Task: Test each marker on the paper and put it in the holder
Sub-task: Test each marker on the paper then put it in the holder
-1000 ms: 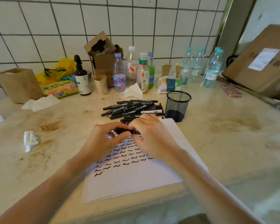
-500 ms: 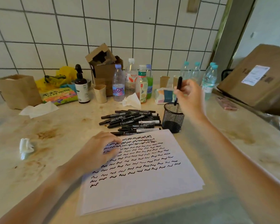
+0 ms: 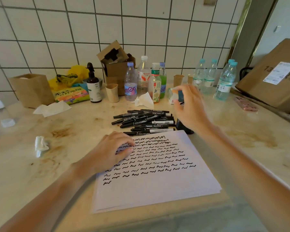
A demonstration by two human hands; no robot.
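A white paper [image 3: 157, 186] covered with rows of black squiggles lies in front of me on the counter. My left hand [image 3: 110, 152] rests on its upper left part, fingers loosely curled, holding nothing. Behind the paper lies a pile of several black markers [image 3: 144, 121]. The black mesh holder [image 3: 182, 126] stands right of the pile, mostly hidden by my right hand [image 3: 189, 108]. That hand hovers over the holder with relaxed, spread fingers and no marker in it.
Along the tiled wall stand several bottles [image 3: 131, 81], paper cups [image 3: 112, 92], a dark pump bottle [image 3: 93, 84], a brown bag [image 3: 32, 89] and small cardboard boxes [image 3: 115, 64]. A large carton [image 3: 274, 77] sits at the right. Crumpled tissues [image 3: 40, 145] lie on the left.
My right hand carried the capped marker from the paper to the holder and has let it go; the hand is now empty above the holder. My left hand stayed on the paper.
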